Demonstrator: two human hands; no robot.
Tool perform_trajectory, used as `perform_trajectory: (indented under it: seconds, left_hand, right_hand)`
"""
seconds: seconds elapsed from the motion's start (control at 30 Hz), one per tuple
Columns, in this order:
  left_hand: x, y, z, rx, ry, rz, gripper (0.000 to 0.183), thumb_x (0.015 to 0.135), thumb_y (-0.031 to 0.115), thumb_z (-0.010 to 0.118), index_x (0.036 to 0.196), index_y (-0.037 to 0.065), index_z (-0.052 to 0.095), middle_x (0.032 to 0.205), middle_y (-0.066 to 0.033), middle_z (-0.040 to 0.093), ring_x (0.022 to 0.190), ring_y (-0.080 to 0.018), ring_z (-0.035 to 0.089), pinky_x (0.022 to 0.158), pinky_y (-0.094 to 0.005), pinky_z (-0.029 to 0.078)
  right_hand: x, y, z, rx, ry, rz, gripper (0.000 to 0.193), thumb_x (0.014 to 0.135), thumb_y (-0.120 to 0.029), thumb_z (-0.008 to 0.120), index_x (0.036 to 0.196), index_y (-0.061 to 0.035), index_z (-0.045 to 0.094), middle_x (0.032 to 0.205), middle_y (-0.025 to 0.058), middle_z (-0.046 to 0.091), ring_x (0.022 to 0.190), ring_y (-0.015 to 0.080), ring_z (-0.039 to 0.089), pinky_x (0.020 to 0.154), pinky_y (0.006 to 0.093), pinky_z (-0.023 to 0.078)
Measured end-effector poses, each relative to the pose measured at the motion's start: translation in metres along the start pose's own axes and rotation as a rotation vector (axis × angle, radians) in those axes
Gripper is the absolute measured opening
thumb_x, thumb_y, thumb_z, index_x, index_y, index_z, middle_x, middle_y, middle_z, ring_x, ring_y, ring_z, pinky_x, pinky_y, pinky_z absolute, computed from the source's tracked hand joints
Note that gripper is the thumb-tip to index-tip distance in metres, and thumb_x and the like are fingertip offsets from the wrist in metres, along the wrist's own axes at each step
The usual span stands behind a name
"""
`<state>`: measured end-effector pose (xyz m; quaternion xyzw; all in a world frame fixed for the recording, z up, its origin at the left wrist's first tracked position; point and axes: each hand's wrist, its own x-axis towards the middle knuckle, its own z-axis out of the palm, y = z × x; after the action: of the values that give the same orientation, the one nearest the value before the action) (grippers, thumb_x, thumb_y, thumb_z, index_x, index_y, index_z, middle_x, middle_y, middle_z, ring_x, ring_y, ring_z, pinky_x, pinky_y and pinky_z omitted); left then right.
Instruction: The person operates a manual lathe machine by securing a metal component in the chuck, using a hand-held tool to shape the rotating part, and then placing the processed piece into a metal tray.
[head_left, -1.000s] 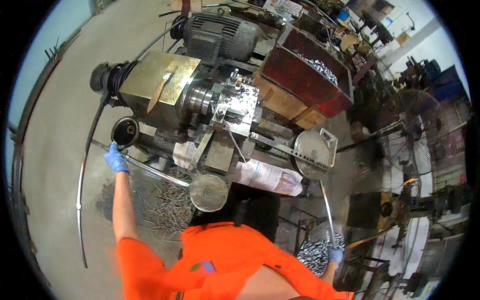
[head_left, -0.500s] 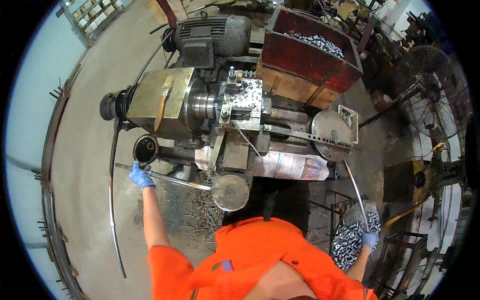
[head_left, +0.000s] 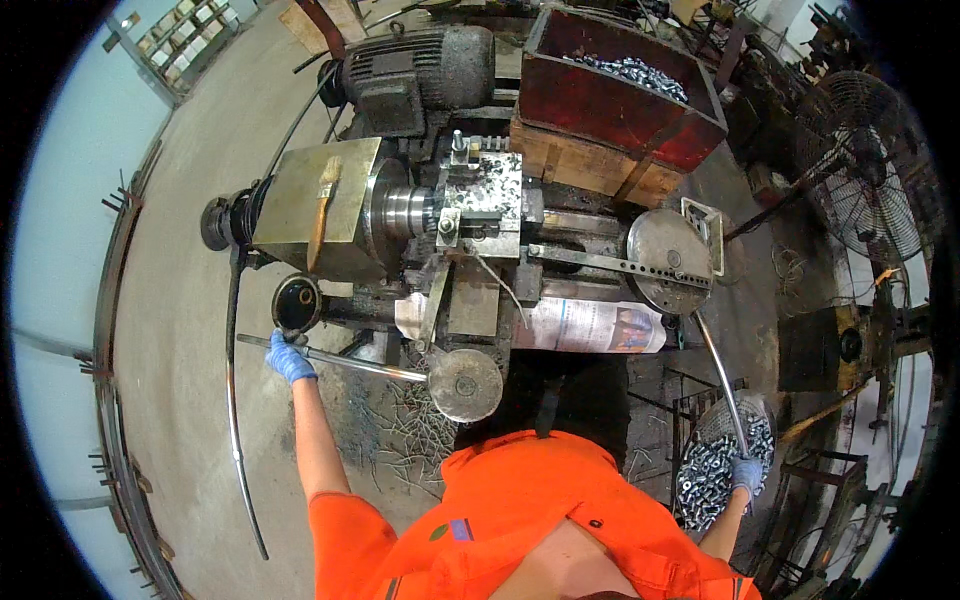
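My left hand (head_left: 289,358), in a blue glove, grips a long steel lever (head_left: 350,362) that runs right to a round metal disc (head_left: 464,384) at the front of an old lathe-like machine (head_left: 420,215). My right hand (head_left: 745,472), also gloved in blue, holds the lower end of a curved steel handle (head_left: 718,368) that rises to a round plate (head_left: 668,262) on the machine's right side. Under that hand sits a wire basket of small shiny metal parts (head_left: 712,465). I wear an orange shirt.
A red box of shiny parts (head_left: 610,92) rests on wooden blocks behind the machine, beside a grey motor (head_left: 415,70). Newspaper (head_left: 590,325) lies on the bed. Metal shavings (head_left: 400,440) litter the floor. A fan (head_left: 875,165) stands at right; a bent rod (head_left: 232,400) at left.
The view has shifted, so the machine sits more centred. Both hands keep their grips on the lever and the curved handle; nothing was let go.
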<state>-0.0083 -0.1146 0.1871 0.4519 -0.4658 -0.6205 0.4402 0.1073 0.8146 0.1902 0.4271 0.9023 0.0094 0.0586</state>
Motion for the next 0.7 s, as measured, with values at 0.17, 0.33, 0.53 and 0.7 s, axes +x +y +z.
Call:
perform_trajectory:
  seconds: [0.17,0.33,0.53,0.7]
  left_hand:
    - [-0.002,0.003,0.001,0.015,0.005,0.003,0.019,0.084,0.014,0.053,0.08,-0.005,0.055,0.066,-0.0146,0.061,0.047,-0.0228,0.058,0.045,-0.0319,0.051]
    - [-0.006,0.006,0.007,-0.002,0.041,-0.006,0.019,0.084,0.015,0.054,0.079,-0.004,0.056,0.065,-0.0143,0.061,0.045,-0.0218,0.057,0.041,-0.0307,0.048]
    - [0.007,-0.002,-0.004,-0.007,0.009,-0.004,0.018,0.084,0.013,0.052,0.083,-0.005,0.055,0.069,-0.0152,0.061,0.048,-0.0231,0.059,0.044,-0.0323,0.051]
    - [0.005,-0.004,-0.002,-0.012,-0.02,0.006,0.018,0.085,0.014,0.053,0.08,-0.004,0.056,0.067,-0.0148,0.061,0.047,-0.0227,0.058,0.043,-0.0317,0.05]
  right_hand:
    - [0.003,0.008,0.011,-0.024,0.066,0.013,0.036,0.061,-0.03,0.07,0.081,-0.0004,0.065,0.084,0.023,0.064,0.082,0.0375,0.062,0.075,0.0415,0.049]
    - [-0.002,0.001,0.006,-0.03,0.008,0.07,0.038,0.06,-0.03,0.071,0.084,-0.0008,0.064,0.086,0.0219,0.065,0.082,0.0364,0.062,0.076,0.0404,0.049]
    - [-0.002,0.004,0.011,-0.048,0.043,0.037,0.035,0.063,-0.029,0.067,0.081,0.0009,0.066,0.084,0.026,0.063,0.081,0.0394,0.062,0.073,0.0426,0.049]
    - [0.006,0.017,0.024,-0.063,-0.007,0.082,0.045,0.061,-0.033,0.071,0.09,0.0006,0.063,0.092,0.0242,0.063,0.087,0.0379,0.061,0.077,0.0424,0.049]
